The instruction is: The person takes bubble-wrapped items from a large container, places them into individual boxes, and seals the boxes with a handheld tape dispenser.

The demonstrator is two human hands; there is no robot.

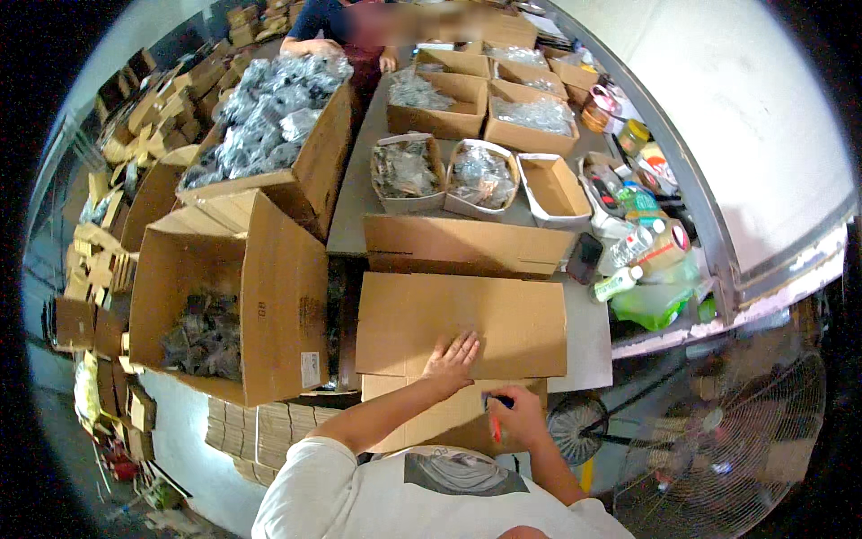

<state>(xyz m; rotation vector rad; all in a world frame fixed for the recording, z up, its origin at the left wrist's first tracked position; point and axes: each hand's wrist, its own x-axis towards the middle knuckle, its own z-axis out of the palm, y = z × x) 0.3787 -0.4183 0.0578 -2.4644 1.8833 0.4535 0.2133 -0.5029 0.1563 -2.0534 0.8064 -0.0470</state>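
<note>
A flattened-looking brown cardboard box [422, 314] lies in front of me, one flap standing up at its far side and another hanging toward my body. My left hand [452, 359] rests flat on the board near its front edge, fingers stretched out and holding nothing. To its right, my right hand [519, 417] is closed round a small tool [496, 429] with an orange-red part below and a dark blue part above. My fingers cover most of this tool, so its exact kind is hidden. It is just over the near flap [422, 413].
On the left, an open carton [292, 314] holds dark pieces; beyond it, another carton [310, 171] is heaped with plastic-wrapped parts. Smaller boxes [440, 202] stand on the table ahead. Bottles [633, 247] line the right edge. A large fan [718, 440] stands lower right. Another person [323, 27] is at the far end.
</note>
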